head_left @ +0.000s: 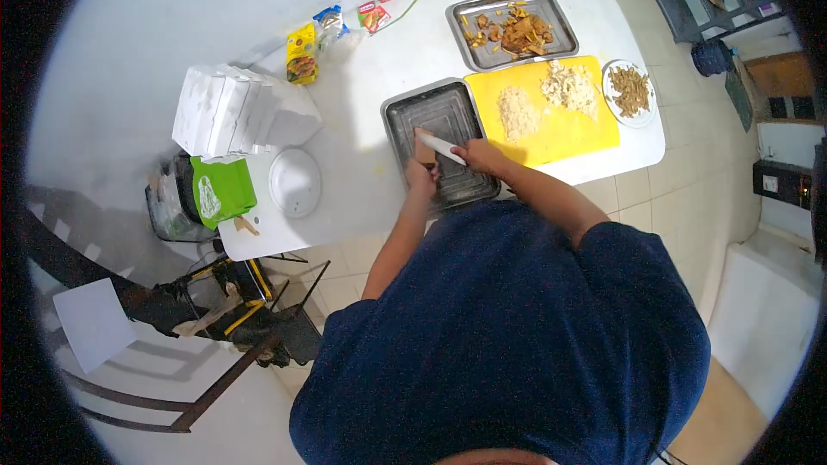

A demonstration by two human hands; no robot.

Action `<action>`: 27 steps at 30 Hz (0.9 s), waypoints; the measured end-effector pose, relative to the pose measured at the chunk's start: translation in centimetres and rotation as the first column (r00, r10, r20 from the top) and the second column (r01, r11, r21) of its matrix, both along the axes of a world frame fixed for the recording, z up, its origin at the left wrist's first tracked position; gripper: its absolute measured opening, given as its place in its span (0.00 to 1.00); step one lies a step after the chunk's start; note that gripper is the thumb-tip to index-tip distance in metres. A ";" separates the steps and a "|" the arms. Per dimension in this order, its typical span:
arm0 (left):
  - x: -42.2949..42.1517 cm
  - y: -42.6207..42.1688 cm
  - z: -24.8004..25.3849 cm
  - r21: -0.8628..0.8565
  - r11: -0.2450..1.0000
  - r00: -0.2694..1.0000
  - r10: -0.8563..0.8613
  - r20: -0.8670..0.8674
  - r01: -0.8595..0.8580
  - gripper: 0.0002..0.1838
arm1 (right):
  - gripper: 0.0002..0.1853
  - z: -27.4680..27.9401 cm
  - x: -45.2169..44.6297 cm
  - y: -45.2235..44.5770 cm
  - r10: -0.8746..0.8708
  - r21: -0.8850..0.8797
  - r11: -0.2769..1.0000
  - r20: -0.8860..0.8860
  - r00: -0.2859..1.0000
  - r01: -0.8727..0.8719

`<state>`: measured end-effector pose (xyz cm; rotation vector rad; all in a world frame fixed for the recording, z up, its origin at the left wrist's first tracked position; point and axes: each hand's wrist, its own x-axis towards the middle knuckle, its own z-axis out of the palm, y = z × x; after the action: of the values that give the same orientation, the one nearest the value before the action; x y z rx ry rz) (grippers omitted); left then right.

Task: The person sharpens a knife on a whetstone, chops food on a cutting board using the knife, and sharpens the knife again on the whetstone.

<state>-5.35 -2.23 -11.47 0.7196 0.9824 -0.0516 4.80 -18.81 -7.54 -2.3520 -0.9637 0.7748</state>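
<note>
Over the dark metal tray (405, 112) at the table's near edge, my right hand (479, 156) is closed around a white, flat, knife-like tool (443, 148). Its far end reaches a small brown piece (424, 148), whose exact kind I cannot make out. Fingers of my left hand (421, 177) are closed on the lower end of that brown piece. Beside the tray, to the right, a yellow cutting board (541, 139) carries a pale minced heap (519, 114) and a heap of pale chopped pieces (570, 89).
Behind the board is a metal tray (461, 10) with browned food (525, 34). A white plate (639, 114) of brown strips stands right. White boxes (226, 112), a round white lid or plate (295, 182), a green bag (226, 191) and a yellow packet (301, 53) are left.
</note>
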 end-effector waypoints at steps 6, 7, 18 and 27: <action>0.8 -0.8 2.6 0.029 0.990 0.979 0.137 -0.150 -0.135 0.20 | 0.36 1.8 1.5 0.9 -0.102 -0.056 0.994 -0.099 0.990 0.096; 0.9 -0.5 2.3 0.006 0.992 0.984 0.128 -0.128 -0.128 0.20 | 0.36 1.4 0.4 0.9 -0.107 -0.054 0.993 -0.100 0.989 0.102; 0.0 0.1 -0.5 0.058 0.998 1.000 -0.016 0.014 0.015 0.23 | 0.34 2.9 0.8 1.2 -0.068 -0.113 0.992 -0.171 0.983 0.048; -0.5 -0.4 -0.9 0.030 0.998 0.996 0.053 0.068 -0.055 0.19 | 0.36 4.2 1.9 1.6 -0.151 -0.170 0.978 -0.201 0.968 0.117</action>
<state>-5.88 -2.66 -12.40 0.7195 0.9393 0.0359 6.68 -17.19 -3.36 -2.3761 -0.6668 1.0569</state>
